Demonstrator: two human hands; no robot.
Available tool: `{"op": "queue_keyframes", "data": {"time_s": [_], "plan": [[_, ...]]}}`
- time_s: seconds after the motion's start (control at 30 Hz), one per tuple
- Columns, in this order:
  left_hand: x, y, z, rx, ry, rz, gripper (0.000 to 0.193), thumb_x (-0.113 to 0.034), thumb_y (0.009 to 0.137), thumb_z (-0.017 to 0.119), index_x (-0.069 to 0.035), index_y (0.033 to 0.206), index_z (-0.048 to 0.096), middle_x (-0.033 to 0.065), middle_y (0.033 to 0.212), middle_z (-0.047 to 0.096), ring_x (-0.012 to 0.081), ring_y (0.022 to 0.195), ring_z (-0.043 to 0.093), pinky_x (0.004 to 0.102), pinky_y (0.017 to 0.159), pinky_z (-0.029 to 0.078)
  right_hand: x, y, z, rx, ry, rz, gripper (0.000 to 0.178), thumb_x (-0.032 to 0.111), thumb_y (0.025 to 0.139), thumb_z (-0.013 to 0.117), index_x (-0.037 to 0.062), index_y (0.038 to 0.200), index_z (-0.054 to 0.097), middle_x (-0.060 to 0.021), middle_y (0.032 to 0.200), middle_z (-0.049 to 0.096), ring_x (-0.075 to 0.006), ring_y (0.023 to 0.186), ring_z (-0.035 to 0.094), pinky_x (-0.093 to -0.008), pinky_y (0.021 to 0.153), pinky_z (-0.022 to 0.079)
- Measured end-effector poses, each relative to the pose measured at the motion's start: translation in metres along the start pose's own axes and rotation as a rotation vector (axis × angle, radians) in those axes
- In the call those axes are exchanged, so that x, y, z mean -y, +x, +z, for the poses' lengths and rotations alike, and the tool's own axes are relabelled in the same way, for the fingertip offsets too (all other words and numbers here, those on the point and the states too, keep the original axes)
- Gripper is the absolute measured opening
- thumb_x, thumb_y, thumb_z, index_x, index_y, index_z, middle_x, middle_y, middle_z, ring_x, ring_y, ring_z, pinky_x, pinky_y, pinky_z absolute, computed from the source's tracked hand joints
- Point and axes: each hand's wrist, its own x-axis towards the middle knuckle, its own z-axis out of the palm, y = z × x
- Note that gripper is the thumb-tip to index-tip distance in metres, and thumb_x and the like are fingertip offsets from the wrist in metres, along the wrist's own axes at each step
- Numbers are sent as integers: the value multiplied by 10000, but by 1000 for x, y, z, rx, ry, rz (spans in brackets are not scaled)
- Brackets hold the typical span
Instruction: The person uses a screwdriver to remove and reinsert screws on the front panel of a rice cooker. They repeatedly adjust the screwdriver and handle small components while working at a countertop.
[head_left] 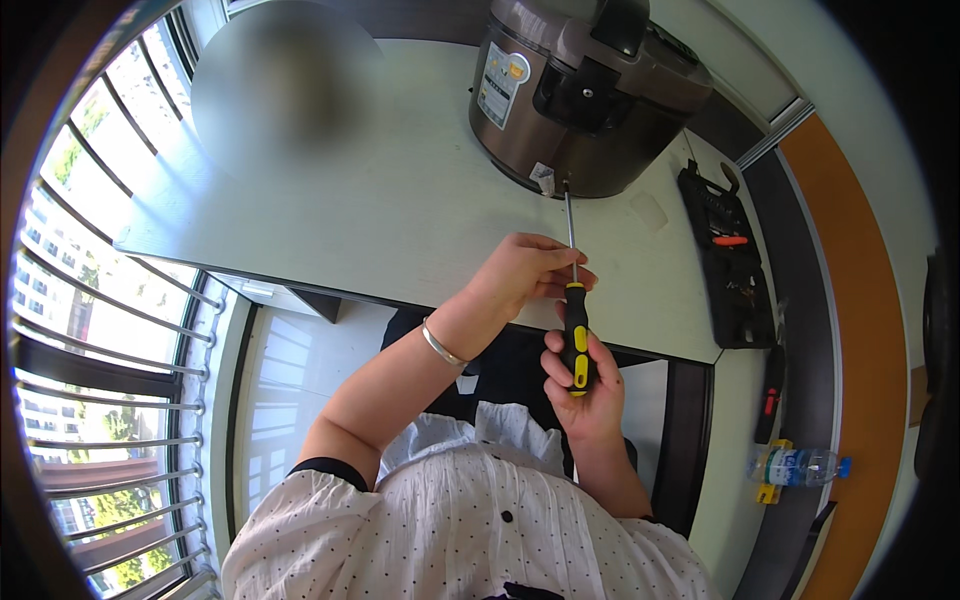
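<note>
A screwdriver [577, 340] with a black and yellow handle points away from me, its tip at the lower front of a brown rice cooker [520, 130]. Fingers of my right hand [590, 390] are wrapped round the handle. Higher up, my left hand [535, 270] pinches the metal shaft just beyond the handle. The cooker stands upright at the far side of the white table [380, 220], its black latch facing me. Close to the screwdriver's tip is a small torn label [543, 178] on the cooker's base. Whether the tip sits in a screw is too small to tell.
An open black tool case [735, 270] with an orange-handled tool lies at the table's right. Nearer me on that side are a black and red tool [770, 395] and a clear water bottle [800, 467] lying down. Barred windows [110, 330] line the left.
</note>
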Motion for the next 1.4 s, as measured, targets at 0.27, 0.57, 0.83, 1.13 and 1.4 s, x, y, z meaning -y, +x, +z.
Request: {"op": "queue_keyframes", "data": {"time_s": [0.27,0.57,0.83,1.13,1.4], "plan": [[4,2,6,-154,56,22,247,-153,845,606,81,909,567,180,865,637,244,787,651,313,707,522,-4,0,10,-248,-803,-261,485,102,879,513,16,1315,319,-64,869,487,-71,616,482,-184,388,333],[1,6,-1,-35,-47,63,222,-98,831,609,95,937,572,164,850,619,251,794,649,307,726,524,3,3,-5,104,343,29,427,171,900,423,-29,1266,334,-99,896,425,-140,591,410,-220,404,352],[5,10,2,-159,63,50,242,-111,826,622,99,934,571,149,832,618,235,780,648,316,738,529,-1,4,9,-244,-905,-315,369,119,867,486,-34,1198,428,-65,862,540,-127,667,530,-221,425,397],[3,12,-2,-44,22,78,265,-166,830,630,74,936,592,127,798,623,211,761,640,291,720,523,9,9,-16,192,465,96,435,174,882,456,-24,1258,363,-109,878,463,-147,652,456,-233,409,371],[8,16,1,-195,77,75,226,-122,796,667,74,879,594,125,771,619,201,706,632,280,671,522,8,5,1,-201,-576,-202,428,101,844,509,-13,1247,423,-90,876,554,-133,703,529,-232,442,421]]}}
